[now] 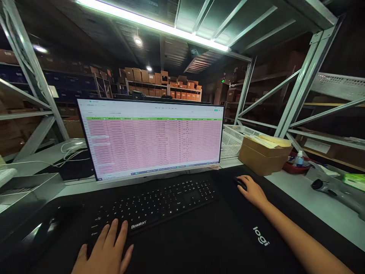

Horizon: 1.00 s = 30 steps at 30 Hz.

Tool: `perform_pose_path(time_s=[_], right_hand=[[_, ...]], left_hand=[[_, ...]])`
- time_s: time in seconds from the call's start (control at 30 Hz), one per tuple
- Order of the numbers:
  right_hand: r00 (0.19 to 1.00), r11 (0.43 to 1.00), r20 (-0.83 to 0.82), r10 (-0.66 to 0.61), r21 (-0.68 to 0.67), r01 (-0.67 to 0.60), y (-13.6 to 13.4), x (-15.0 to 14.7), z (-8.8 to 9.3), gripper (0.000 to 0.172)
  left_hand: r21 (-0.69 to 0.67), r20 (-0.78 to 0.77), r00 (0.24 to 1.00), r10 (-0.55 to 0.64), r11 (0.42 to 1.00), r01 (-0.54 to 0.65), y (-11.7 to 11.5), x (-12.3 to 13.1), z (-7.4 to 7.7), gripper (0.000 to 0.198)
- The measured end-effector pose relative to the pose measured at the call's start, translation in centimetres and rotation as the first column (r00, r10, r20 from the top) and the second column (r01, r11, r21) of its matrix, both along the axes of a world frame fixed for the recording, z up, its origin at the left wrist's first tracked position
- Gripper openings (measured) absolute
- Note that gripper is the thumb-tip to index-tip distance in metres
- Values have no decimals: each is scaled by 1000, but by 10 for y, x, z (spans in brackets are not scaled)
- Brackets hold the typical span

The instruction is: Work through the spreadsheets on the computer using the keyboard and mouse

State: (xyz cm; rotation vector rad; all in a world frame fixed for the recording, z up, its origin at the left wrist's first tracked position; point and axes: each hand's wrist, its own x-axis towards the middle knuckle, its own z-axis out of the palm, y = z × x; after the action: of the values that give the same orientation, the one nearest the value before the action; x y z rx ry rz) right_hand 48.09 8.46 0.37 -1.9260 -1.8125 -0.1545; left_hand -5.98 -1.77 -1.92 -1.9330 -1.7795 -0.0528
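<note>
Well, left grip (pixel 101 249) spread, empty, at "Bosston" keyboard (pixel 159 203) — right grip (pixel 253 193) curled over mouse (pixel 240 183) — "logi" mat (pixel 261 236).

the left hand (pixel 99 255) lies at the lower left of the frame, palm down, with its fingers (pixel 113 232) spread and pointing upward. the right hand (pixel 253 192) is right of the centre, gently bent, its bare forearm (pixel 299 232) extending from the lower right corner.

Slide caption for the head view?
Left hand at black rectangular keyboard, right hand on small black mouse, wide lit monitor beyond.
</note>
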Motion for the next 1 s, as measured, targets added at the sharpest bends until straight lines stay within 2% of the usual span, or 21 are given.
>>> perform_pose_path(time_s=[0.1, 0.23, 0.47, 0.57, 0.8, 0.9, 1.0], right_hand=[[1000, 1000, -4, 2, 5, -2, 0, 2, -2, 41], [1000, 1000, -5, 11, 10, -10, 1, 3, -3, 41], [999, 999, -12, 46, 10, -46, 0, 2, -2, 41], [997, 997, -18, 81, 10, -81, -1, 4, -3, 42], [985, 988, -85, 152, 48, -148, 15, 26, -27, 49], [979, 984, -97, 178, 30, -175, 22, 36, -36, 52], [974, 978, -90, 206, 24, -205, 25, 43, -40, 56]], left_hand=[[-2, -10, 1000, 28, 1000, -28, -4, 7, 9, 57], [24, 10, 1000, 7, 1000, -7, -10, 14, 19, 57], [-46, 14, 999, 53, 998, -52, -7, 14, 19, 57], [-87, 37, 997, 72, 994, -69, -10, 18, 25, 56], [-226, 116, 984, 134, 968, -105, -20, 31, 47, 56], [-235, 141, 980, 140, 966, -105, -20, 30, 46, 57], [-223, 180, 975, 133, 970, -91, -17, 28, 38, 58]])
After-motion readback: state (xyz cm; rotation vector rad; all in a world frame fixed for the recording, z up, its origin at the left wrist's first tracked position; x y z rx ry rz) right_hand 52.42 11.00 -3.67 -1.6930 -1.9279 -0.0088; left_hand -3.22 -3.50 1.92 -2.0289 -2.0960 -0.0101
